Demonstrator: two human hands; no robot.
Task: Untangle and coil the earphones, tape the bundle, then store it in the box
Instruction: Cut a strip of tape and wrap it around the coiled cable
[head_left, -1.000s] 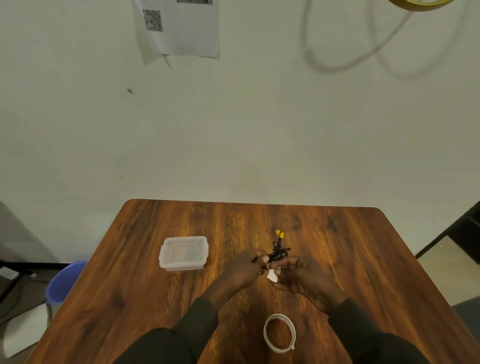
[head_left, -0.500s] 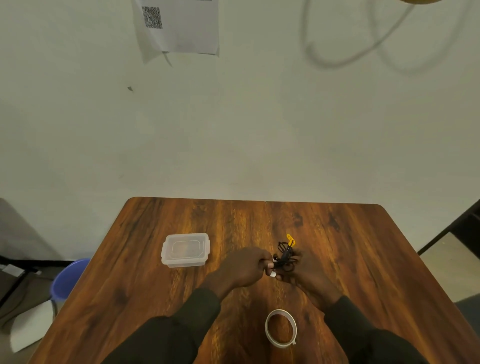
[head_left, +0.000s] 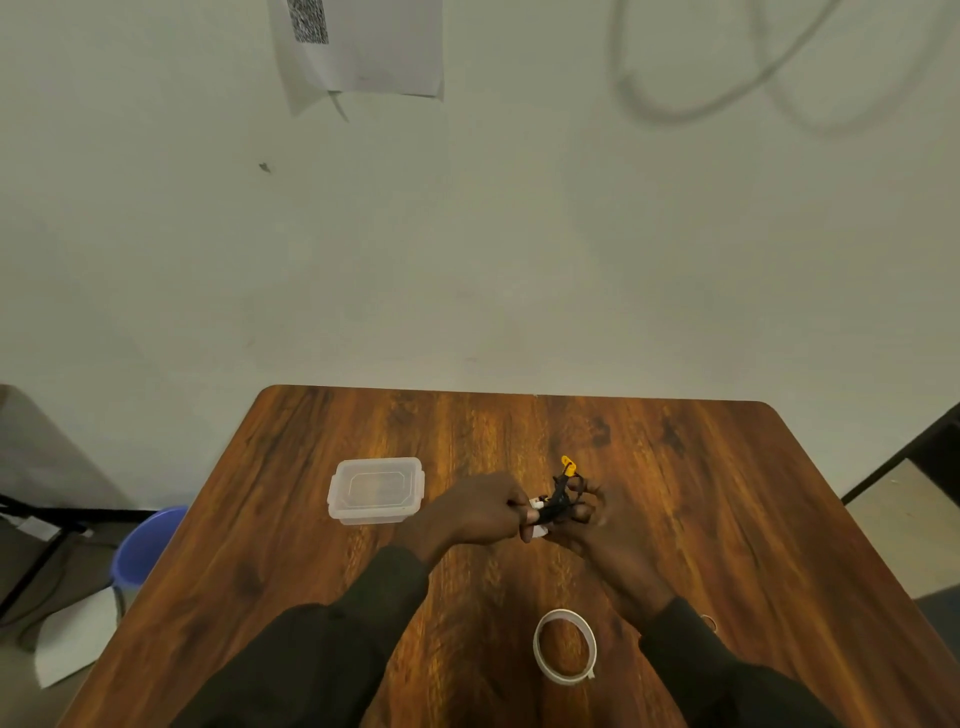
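Above the wooden worktop: left hand and right hand, both closed on the black earphones, a coiled bundle with a yellow tip, a scrap of white tape at the left fingertips. Lidded clear box just left of the hands; tape roll flat on the near side.

Black earphones, yellow tips

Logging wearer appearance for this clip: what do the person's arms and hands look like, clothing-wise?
Both arms wear long dark sleeves, blackish-olive, reaching to the wrists. The left hand and right hand are bare: no gloves, and no rings, watch or markings can be made out.
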